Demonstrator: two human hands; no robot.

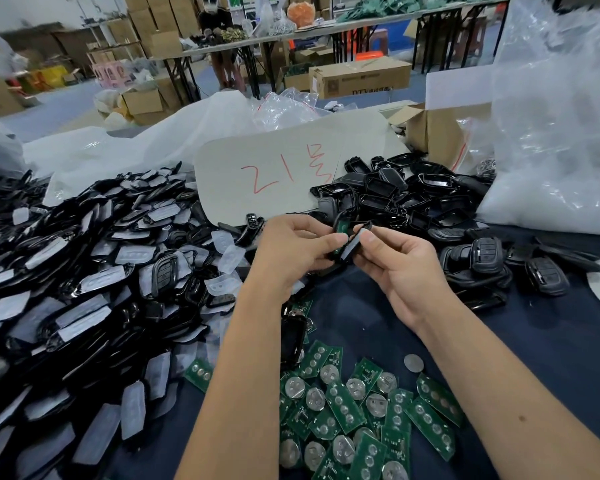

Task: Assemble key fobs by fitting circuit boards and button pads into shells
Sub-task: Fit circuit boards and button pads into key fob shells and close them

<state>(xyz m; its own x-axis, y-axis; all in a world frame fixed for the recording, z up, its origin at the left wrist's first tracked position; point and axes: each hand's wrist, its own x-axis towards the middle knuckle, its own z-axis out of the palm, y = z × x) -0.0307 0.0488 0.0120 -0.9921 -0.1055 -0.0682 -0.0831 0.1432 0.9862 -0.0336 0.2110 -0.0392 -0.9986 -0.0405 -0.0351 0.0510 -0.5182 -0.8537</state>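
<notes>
My left hand [293,247] grips a black shell half with a green circuit board [342,226] showing inside it. My right hand [400,268] pinches a second black shell half [355,242] with a pale button pad on it, tilted against the first. Both hands meet above the dark blue table cloth [534,341]. A heap of green circuit boards [354,407] with round coin-cell holders lies in front of me. A large pile of black shells with translucent button pads [94,289] fills the left.
Empty black shell halves [406,199] are heaped at the back right, with assembled black fobs [487,254] right of my hands. A grey card [284,168] with red writing lies behind. A big clear plastic bag [561,133] stands at right. A loose coin cell [413,362] lies on the cloth.
</notes>
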